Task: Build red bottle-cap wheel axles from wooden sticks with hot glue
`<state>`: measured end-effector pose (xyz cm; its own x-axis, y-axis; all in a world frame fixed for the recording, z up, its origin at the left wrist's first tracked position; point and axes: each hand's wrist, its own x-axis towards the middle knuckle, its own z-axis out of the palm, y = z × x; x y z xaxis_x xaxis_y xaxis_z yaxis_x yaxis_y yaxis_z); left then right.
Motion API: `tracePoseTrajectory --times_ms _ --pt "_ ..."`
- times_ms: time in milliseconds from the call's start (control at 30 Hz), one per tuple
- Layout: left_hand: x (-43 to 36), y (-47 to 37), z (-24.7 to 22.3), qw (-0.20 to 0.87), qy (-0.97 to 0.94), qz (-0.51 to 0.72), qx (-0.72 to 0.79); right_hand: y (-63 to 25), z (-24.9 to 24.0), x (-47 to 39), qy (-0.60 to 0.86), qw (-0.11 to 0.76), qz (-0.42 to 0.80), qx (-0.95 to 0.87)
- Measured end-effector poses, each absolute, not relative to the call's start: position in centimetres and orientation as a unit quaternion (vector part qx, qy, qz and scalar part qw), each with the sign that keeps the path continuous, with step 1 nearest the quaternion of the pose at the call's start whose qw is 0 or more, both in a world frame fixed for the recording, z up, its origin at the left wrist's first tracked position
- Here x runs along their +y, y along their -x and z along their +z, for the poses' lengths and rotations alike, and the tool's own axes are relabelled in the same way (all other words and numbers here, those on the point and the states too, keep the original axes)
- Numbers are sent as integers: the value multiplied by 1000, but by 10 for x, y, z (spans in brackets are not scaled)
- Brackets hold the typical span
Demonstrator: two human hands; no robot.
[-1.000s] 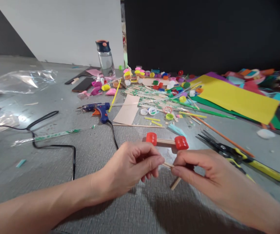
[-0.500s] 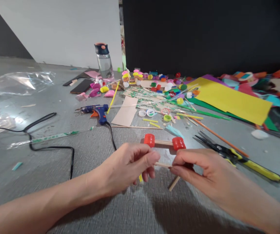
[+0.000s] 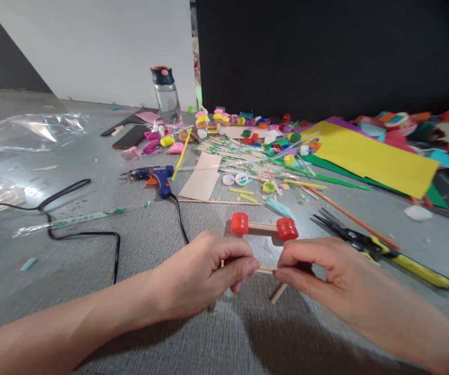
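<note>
Thin wooden sticks (image 3: 266, 269) stretch between my two hands above the table. My left hand (image 3: 220, 271) pinches their left end between thumb and fingers, and my right hand (image 3: 310, 271) pinches the right end; the fingers hide both ends. Below my right fingers a short wooden stick (image 3: 278, 293) lies slanted on the table, its upper part covered. Just beyond my hands rests a dumbbell-shaped piece (image 3: 262, 226), with red bottle caps at both ends of joined wooden sticks.
A blue glue gun (image 3: 158, 177) lies to the left, its black cord (image 3: 181, 221) trailing toward my left wrist. Yellow-handled pliers (image 3: 388, 255) lie right of my hand. Farther back are wrapped sticks (image 3: 236, 156), a yellow sheet (image 3: 373, 156) and a water bottle (image 3: 167, 99).
My left hand has shifted slightly right, closer to my right hand, so less of the sticks shows between them. A yellow bit formerly seen below my left fingers is now hidden.
</note>
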<state>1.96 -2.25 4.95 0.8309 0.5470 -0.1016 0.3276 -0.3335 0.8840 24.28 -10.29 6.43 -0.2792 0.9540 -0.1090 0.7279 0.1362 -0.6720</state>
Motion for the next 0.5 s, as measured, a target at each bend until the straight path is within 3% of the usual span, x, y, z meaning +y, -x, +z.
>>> tracePoseTrajectory --times_ms 233,400,500 --pt "-24 -22 43 408 -854 171 273 -242 61 -104 568 173 306 -744" --pt "-27 -22 44 490 -827 134 239 -243 57 -105 568 174 319 -738" --pt "-28 -22 45 571 -754 138 294 -250 56 -100 561 257 385 -687"
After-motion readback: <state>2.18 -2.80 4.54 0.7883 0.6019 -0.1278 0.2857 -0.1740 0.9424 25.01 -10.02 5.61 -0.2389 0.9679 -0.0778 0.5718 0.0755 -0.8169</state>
